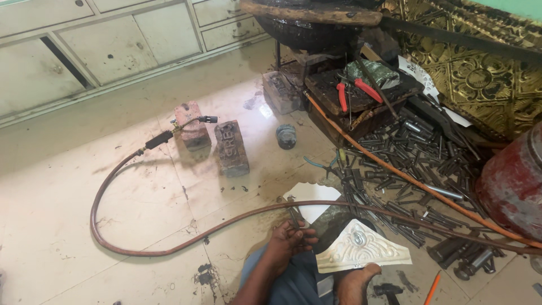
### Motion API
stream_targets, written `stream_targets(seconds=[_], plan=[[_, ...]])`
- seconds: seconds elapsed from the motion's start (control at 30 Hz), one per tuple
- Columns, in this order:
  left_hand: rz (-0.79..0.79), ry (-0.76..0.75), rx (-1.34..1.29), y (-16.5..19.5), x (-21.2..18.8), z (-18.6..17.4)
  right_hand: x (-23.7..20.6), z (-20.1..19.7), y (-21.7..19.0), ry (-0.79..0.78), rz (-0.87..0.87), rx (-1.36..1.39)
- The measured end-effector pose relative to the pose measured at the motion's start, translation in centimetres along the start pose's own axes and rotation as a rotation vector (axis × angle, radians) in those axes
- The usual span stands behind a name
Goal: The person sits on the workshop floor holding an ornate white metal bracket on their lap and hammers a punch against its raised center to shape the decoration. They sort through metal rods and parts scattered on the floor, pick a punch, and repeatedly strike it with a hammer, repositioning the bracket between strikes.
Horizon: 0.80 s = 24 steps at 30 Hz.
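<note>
One pale, embossed metal sheet piece (361,248) with a scalloped lower edge and a raised scroll motif lies at lower centre of the frame, resting across the person's lap and just touching the right hand (355,282) at its lower edge. Its long axis runs roughly left to right, tilted slightly down toward the left; its peak points toward the top of the frame.

The left hand (289,240), just left of the sheet, is curled with the fingers pinching a small dark metal tool (294,217) that stands up out of the fist. The tool's tip is too small and dark to identify. The right hand is cut off by the lower frame edge, so whether it grips the sheet cannot be told.

A brown rubber hose (113,186) loops across the pale floor (51,226) from a torch nozzle (192,121) at centre left, passing just above the hands. A heap of dark metal punches (418,152) covers the floor at right.
</note>
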<state>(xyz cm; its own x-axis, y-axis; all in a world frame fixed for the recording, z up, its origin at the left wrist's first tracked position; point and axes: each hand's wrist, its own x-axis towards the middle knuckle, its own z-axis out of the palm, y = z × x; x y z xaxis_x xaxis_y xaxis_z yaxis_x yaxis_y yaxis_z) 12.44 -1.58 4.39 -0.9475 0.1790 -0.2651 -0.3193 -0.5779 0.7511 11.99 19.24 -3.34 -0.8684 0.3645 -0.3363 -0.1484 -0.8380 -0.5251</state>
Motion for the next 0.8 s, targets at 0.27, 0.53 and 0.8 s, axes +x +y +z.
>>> stream_targets(seconds=[0.27,0.53,0.8], plan=[[-0.013,0.027,0.016,0.21,-0.09,0.23,0.06,0.27,-0.08,-0.03,0.009,0.02],[-0.014,0.027,0.027,0.45,-0.26,0.53,0.13,0.12,-0.15,-0.036,0.029,0.004],[-0.018,0.031,0.034,0.55,-0.28,0.42,0.18,0.18,-0.05,-0.022,0.019,-0.051]])
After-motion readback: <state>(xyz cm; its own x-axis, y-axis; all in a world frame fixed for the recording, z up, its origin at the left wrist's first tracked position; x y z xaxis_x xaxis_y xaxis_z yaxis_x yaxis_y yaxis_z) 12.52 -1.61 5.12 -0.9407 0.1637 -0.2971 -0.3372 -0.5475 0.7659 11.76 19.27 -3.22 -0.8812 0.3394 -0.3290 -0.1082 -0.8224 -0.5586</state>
